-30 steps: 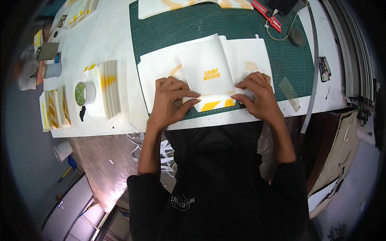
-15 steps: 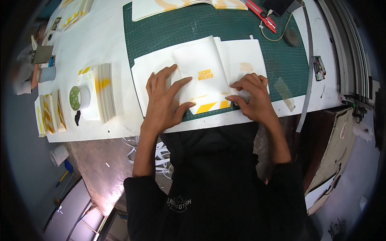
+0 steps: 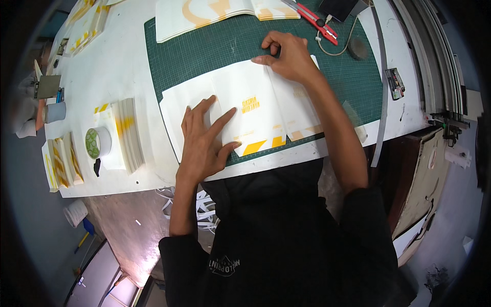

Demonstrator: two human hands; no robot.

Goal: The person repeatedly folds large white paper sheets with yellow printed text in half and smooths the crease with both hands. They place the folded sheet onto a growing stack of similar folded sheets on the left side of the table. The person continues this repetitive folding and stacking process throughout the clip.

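A white folded paper sheet (image 3: 240,82) with yellow print lies on a green cutting mat (image 3: 209,57) before me. Yellow stripes run along its near edge. My left hand (image 3: 202,140) rests on its left part, open, with the fingers spread flat and the thumb near the striped edge. At the far edge is my right hand (image 3: 289,57); its thumb touches the paper there, while the other fingers curl above the mat, apart from the thumb. My right forearm passes over the right-hand panel of the paper and hides part of it.
Printed sheets (image 3: 204,15) and a red cutter (image 3: 319,25) lie at the mat's far side. A round dark weight (image 3: 358,48) sits at right, near a long metal strip (image 3: 381,77). At left are a tape roll (image 3: 97,142) and a paper stack (image 3: 132,138).
My right hand has moved from the paper's near right corner up to its far edge. My left hand stays spread on the left part. The whole view has shifted slightly.
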